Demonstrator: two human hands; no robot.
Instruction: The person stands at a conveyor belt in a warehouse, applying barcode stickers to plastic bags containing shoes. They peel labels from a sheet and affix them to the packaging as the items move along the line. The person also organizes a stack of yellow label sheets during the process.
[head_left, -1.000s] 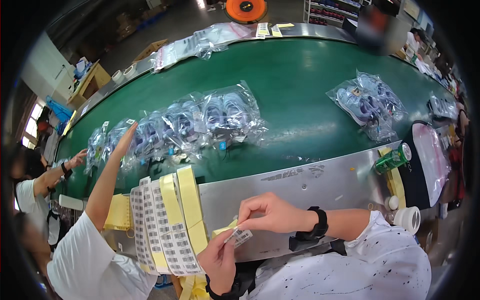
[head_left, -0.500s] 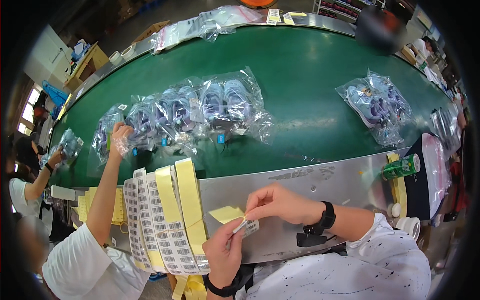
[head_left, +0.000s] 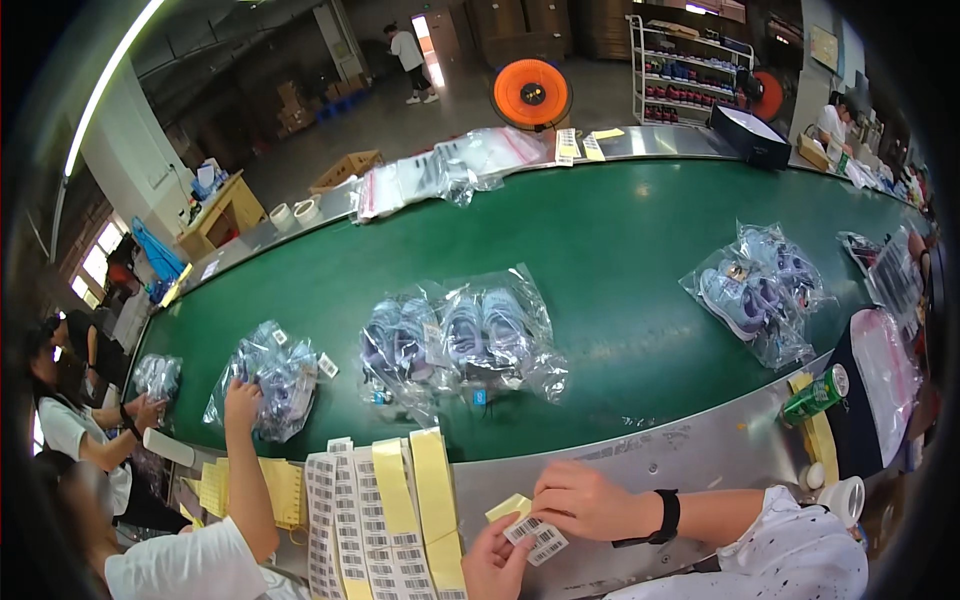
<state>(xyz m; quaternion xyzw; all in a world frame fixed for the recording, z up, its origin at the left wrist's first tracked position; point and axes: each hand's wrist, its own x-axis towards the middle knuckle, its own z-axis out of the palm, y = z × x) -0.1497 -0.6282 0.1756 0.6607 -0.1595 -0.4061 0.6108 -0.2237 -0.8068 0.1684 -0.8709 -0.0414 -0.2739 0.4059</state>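
Note:
A small white barcode label (head_left: 537,541) with a piece of yellow backing paper (head_left: 509,508) is between my two hands, above the metal edge of the table. My left hand (head_left: 494,566) pinches the label's near left side with its thumb. From the right, my right hand (head_left: 583,502) closes its bent fingers on the label's upper edge. Left of my hands lie long strips of barcode labels (head_left: 345,520) and yellow backing strips (head_left: 437,500). Beyond them, on the green surface, sit clear bags of light blue shoes (head_left: 487,330).
A co-worker's hand (head_left: 242,405) touches bagged shoes (head_left: 283,385) at the left. More bagged shoes (head_left: 750,290) lie at the right. Near my right arm are a green can (head_left: 815,396) and a white tape roll (head_left: 842,498). Flat plastic bags (head_left: 440,170) line the far edge.
My view has tilted up, showing more of the room. The label now lies flatter between my fingers, its barcodes facing up. The co-worker's bagged shoes have moved left, apart from the middle bags.

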